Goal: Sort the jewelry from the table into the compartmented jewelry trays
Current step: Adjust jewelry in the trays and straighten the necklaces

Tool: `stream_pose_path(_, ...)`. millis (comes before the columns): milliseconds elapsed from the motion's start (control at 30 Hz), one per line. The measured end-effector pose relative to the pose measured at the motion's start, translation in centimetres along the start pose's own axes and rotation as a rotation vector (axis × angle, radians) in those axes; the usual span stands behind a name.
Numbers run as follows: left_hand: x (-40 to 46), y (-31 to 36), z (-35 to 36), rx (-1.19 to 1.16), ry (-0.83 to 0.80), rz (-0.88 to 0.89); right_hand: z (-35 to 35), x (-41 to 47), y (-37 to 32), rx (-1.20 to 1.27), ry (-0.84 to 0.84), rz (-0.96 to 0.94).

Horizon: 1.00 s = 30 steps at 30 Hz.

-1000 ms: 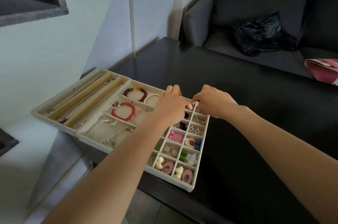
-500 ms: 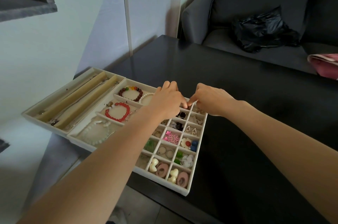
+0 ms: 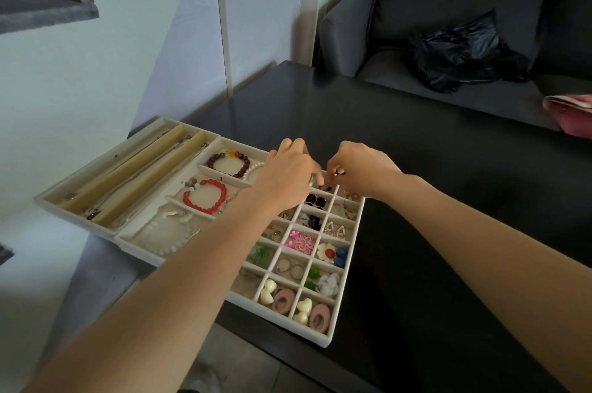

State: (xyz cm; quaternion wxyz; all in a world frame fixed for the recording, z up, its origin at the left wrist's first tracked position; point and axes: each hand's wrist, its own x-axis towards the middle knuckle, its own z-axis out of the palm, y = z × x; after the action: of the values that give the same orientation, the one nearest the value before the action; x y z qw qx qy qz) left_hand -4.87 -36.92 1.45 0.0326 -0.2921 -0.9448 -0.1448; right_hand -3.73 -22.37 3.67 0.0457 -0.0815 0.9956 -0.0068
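Both hands are over the far end of the small-compartment tray (image 3: 347, 267) right now. The left hand (image 3: 286, 176) is curled, fingers bunched down toward a far compartment; something small and shiny glints at its fingertips, though I cannot tell whether it is pinched or just lying in the tray. The right hand (image 3: 360, 168) is curled too, thumb and forefinger closed on a tiny dark piece (image 3: 340, 172) — looks like an earring, too small to be sure.

Risk here, as I judge it: the piece is minute, and the two hands almost touch. A brush between them could flick it loose — onto the black table (image 3: 448, 168) just beyond the right hand, where a dark piece would be hard to spot.

Second worry: the left forearm hangs low across the bracelet tray (image 3: 134, 234), directly over the red bead bracelet (image 3: 205, 195). Dragging that arm back could snag beads or nudge the trays, which overhang the table's edge on the person's near-left side.
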Motion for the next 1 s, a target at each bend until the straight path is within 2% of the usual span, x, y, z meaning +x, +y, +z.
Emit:
stream_pose_path(233,-0.1,0.2,0.1,0.027,-0.071,0.071,-0.3,1.4,-0.8,-0.031,-0.079,-0.012)
stream_pose_path(733,0.2,-0.4,-0.2,0.114,-0.156,0.142,-0.7,1.8,-2.2,-0.373,-0.215,-0.141)
stream_pose_path(1000,0.3,-0.9,-0.4,0.069,-0.187,0.134,0.2,1.8,-1.2,-0.206,-0.092,-0.058)
